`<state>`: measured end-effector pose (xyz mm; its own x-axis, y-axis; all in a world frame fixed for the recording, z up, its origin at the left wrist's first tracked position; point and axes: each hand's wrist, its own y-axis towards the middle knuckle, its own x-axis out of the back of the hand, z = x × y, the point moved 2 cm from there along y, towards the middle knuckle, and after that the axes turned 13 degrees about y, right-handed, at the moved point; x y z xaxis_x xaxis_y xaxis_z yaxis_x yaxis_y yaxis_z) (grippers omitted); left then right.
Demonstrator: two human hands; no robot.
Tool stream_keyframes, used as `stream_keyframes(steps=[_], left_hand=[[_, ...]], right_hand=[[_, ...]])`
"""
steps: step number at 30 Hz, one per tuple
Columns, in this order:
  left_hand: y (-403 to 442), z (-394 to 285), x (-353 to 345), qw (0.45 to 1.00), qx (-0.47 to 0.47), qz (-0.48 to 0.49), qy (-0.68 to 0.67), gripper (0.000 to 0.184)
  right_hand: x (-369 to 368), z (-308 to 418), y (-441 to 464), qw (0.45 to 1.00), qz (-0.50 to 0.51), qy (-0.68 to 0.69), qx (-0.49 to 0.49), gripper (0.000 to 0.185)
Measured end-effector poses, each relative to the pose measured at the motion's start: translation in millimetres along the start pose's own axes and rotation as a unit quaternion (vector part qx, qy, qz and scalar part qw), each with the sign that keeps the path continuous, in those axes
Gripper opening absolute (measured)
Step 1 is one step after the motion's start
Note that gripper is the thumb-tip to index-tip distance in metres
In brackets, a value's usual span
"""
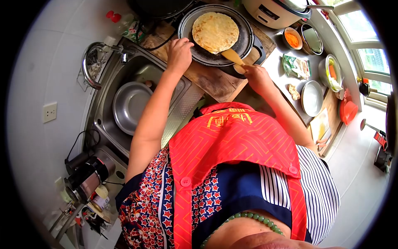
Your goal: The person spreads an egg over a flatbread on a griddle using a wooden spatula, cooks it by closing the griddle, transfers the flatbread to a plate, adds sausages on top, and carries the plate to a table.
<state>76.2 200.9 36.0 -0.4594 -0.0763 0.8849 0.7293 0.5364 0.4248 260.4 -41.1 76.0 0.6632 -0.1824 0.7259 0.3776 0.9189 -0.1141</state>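
A round, browned flatbread (215,32) lies in a dark electric griddle (199,52) on a wooden board (213,81). My right hand (257,77) is closed round the handle of a wooden spatula (233,56), whose flat end meets the lower right edge of the flatbread. At the griddle's left rim is my left hand (179,53), its fingers bent towards the rim; whether they pinch anything is too small to make out.
A sink (108,93) with a metal basin (132,107) and a faucet (89,68) is at the left. Rightward stand a rice cooker (265,14), a bowl of orange shreds (292,39), a green packet (296,66), an empty bowl (312,98) and a vegetable basket (330,72).
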Motion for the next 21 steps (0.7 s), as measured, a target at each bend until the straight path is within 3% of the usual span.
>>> stream_keyframes(steps=[4,10,17,21], left_hand=[[0.2,-7.1,-0.4,1.000,-0.004,0.003,0.007,0.017],[7.6,-21.5,0.4,1.000,-0.024,0.009,-0.008,0.016],[4.4,-25.0,1.8,1.000,-0.024,0.009,-0.009,0.015],[-8.1,-14.5,-0.6,1.000,0.000,0.020,0.004,0.016]], right_hand=[[16.1,-10.2,20.7,0.997,-0.059,0.013,-0.040,0.029],[23.2,-40.0,89.7,0.995,-0.096,-0.022,0.013,0.029],[52.7,-55.9,102.2,0.995,-0.040,-0.087,-0.015,0.032],[79.9,-74.6,72.2,0.997,0.044,-0.039,-0.049,0.033]])
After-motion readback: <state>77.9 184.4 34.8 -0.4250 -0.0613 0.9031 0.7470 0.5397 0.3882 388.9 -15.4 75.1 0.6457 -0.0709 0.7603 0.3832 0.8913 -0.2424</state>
